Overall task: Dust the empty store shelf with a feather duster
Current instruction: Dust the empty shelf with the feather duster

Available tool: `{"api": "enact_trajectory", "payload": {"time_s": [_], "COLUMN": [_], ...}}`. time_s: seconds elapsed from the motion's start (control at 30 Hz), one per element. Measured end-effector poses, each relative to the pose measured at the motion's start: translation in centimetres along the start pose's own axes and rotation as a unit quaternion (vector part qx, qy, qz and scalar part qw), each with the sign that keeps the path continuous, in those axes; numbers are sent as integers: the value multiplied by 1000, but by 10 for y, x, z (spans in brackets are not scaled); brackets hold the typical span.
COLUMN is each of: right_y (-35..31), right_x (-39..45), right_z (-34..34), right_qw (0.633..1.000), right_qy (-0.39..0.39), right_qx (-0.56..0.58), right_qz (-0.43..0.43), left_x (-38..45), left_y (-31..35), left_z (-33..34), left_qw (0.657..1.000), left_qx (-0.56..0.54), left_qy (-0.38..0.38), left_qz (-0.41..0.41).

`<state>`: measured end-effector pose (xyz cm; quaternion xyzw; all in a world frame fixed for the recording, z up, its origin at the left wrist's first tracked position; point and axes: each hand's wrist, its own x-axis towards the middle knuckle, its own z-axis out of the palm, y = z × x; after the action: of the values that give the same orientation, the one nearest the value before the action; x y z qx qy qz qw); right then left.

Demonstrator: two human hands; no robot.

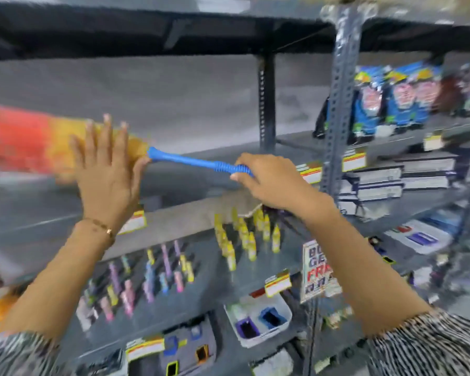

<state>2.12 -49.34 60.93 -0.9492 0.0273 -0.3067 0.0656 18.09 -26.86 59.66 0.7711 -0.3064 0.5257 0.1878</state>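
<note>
Two hands share one tool: right hand, fingers clamped on the blue ribbed plastic handle, sweeps the red-and-yellow feather duster over the empty grey metal shelf; left hand, fingers spread apart, apparently steadies the feathers.

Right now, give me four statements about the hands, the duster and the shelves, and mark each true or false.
1. The right hand holds the duster's blue handle. True.
2. The left hand grips the handle too. False: it lies open against the feather head.
3. The shelf under the duster is packed with bottles. False: the small bottles stand one level lower.
4. Blue packets sit on a shelf to the right. True.
</note>
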Motion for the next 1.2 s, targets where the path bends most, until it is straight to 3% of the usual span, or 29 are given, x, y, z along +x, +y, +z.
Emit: {"api": "enact_trajectory", "payload": {"time_s": [0.17,0.3,0.57,0.77,0.93,1.03,1.2], "right_y": [52,93,126,86,77,93,99], "right_x": [-24,-43,-54,-25,0,-10,-21], "right_z": [-28,-35,-18,-3,-18,-24,-9], "right_qw": [994,981,925,938,959,949,908], "right_qy": [11,-34,-106,-152,-112,-57,-76], "right_qx": [-52,-69,-94,-75,39,91,-23], "right_qz": [91,180,352,302,259,297,412], "left_x": [61,49,-28,-44,-49,-50,-51], "left_y": [83,122,80,63,57,50,43], "left_z": [55,89,121,124,124,125,124], "left_qw": [995,986,954,956,962,962,959], "left_qx": [-56,-79,-25,-14,-16,-23,-41], "left_qy": [-78,-144,-277,-280,-266,-267,-279], "left_qz": [6,-12,-113,-90,-65,-45,-28]}}
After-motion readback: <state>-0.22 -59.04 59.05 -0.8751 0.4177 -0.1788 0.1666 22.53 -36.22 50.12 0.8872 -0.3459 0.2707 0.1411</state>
